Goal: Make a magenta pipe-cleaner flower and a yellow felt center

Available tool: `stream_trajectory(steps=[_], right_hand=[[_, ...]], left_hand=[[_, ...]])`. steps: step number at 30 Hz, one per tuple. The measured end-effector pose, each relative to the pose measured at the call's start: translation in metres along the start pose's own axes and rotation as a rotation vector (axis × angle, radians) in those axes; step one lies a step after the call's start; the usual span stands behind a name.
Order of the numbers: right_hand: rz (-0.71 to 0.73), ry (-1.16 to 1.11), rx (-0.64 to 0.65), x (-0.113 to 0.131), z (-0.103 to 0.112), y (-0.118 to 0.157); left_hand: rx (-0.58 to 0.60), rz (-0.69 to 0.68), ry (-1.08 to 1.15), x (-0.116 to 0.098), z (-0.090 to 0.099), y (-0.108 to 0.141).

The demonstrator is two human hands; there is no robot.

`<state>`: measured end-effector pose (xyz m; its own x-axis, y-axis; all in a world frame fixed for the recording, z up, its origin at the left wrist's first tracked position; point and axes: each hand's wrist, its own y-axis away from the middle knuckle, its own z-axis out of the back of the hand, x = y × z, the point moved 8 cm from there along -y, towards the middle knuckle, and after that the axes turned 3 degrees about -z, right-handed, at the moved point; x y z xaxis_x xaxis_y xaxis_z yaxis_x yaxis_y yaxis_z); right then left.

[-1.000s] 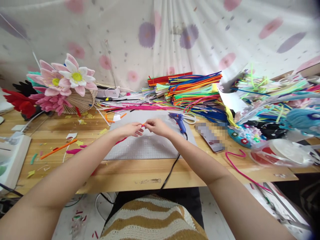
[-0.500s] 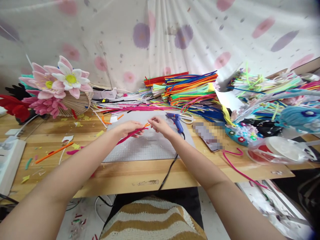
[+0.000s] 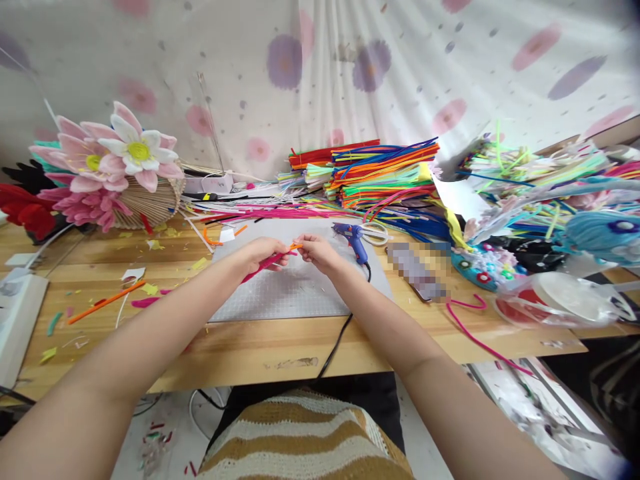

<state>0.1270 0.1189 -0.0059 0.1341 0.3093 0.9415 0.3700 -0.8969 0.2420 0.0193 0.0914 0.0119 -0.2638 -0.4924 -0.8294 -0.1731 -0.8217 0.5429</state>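
Over the grey cutting mat [image 3: 300, 300], both my hands meet close together. My left hand [image 3: 270, 252] is closed on magenta pipe cleaners [image 3: 260, 267], whose length runs back under the wrist. A short orange pipe cleaner [image 3: 295, 247] sticks out at the tip of the magenta ones. Pinched around that orange end are the fingers of my right hand [image 3: 314, 251]. Exactly how the orange and magenta pieces join is too small to make out. A blue glue gun [image 3: 357, 243] lies just right of my right hand, its black cord hanging over the table edge.
Bundles of coloured pipe cleaners [image 3: 385, 173] are piled along the back. Pink and white fuzzy flowers [image 3: 135, 150] stand at the left. Right of the mat are a phone [image 3: 415, 270], a magenta pipe cleaner [image 3: 480, 340] and a ribbon spool [image 3: 560, 300]. Scraps litter the left side.
My right hand has closed in on the orange pipe cleaner and now pinches it; before, its fingers were slightly apart from it. The left hand keeps its hold, and the view has shifted slightly.
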Motion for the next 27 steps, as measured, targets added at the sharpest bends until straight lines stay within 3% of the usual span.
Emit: stream_trajectory(steps=[4, 10, 16, 21, 27], right_hand=[[-0.001, -0.022, 0.013, -0.005, -0.005, 0.002], [-0.008, -0.055, 0.197, -0.005, -0.021, 0.012], [0.059, -0.082, 0.072, -0.004, -0.013, -0.001], [0.024, -0.237, 0.12, -0.006, -0.019, -0.005], [0.011, -0.218, 0.154, -0.007, -0.022, 0.001]], left_hand=[[0.006, 0.015, -0.003, 0.004, 0.003, 0.001], [-0.043, -0.031, -0.001, 0.003, 0.012, 0.005], [-0.027, -0.037, 0.074, 0.006, 0.01, 0.001], [0.06, -0.02, 0.265, 0.007, 0.003, 0.004], [0.185, 0.061, 0.355, 0.007, -0.01, 0.013]])
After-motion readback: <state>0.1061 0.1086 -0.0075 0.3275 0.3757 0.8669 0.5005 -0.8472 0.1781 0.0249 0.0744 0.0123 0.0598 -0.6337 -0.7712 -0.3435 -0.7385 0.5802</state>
